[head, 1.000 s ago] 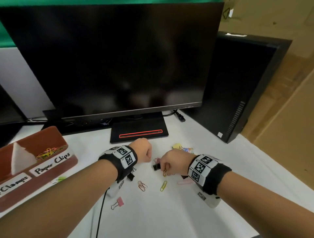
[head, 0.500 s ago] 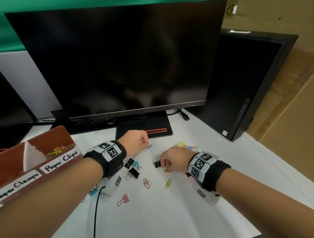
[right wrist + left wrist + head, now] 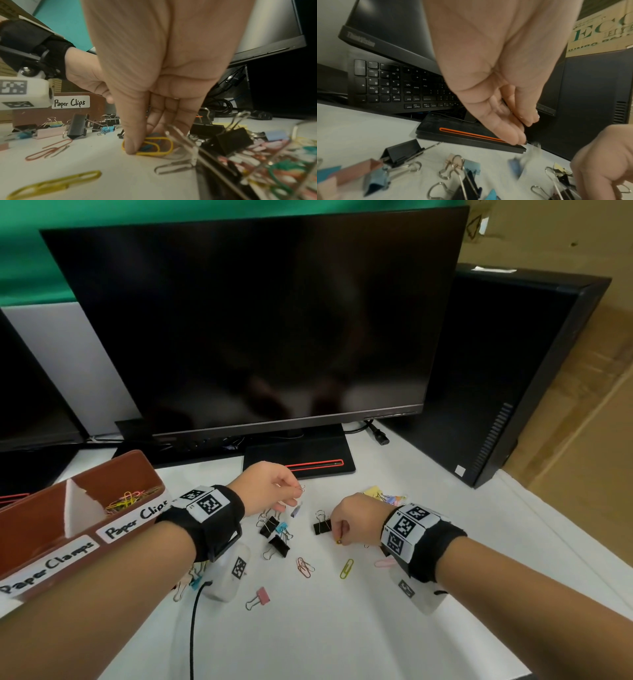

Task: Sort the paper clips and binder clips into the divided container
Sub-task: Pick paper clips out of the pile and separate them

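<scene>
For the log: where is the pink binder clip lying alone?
Head view: pink binder clip on the white table, below the left wrist, left of the yellow paper clip.

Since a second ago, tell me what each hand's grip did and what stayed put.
The left hand lifted off the table and drew toward the monitor, pinching a clip's wire handle. The right hand stayed low, pinching a yellow paper clip against the table. The loose clips and the brown container kept their places.
</scene>
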{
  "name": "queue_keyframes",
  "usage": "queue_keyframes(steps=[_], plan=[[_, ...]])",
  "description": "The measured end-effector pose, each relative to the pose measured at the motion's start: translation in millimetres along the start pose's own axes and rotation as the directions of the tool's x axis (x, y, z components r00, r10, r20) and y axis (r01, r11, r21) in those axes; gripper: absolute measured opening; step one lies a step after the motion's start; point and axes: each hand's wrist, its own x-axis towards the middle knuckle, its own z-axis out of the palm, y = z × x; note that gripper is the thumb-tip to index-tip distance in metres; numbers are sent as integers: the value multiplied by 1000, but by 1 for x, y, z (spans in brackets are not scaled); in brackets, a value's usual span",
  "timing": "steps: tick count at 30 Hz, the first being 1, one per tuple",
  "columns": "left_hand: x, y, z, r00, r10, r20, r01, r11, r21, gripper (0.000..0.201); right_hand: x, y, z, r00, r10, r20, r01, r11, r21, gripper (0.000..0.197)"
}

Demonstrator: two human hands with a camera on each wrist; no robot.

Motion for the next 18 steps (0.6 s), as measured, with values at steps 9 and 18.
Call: queue_keyframes(steps=[9,18], plan=[[-13,10,-3,999,27,19,-28,997,69,15,-1,0,-3,1000,18,11,-18,1000,-4,21],[-60,17,31,991,96,89,-115,963,243,12,-12,-6,-8,998,-53,-16,52,998,-29,18]])
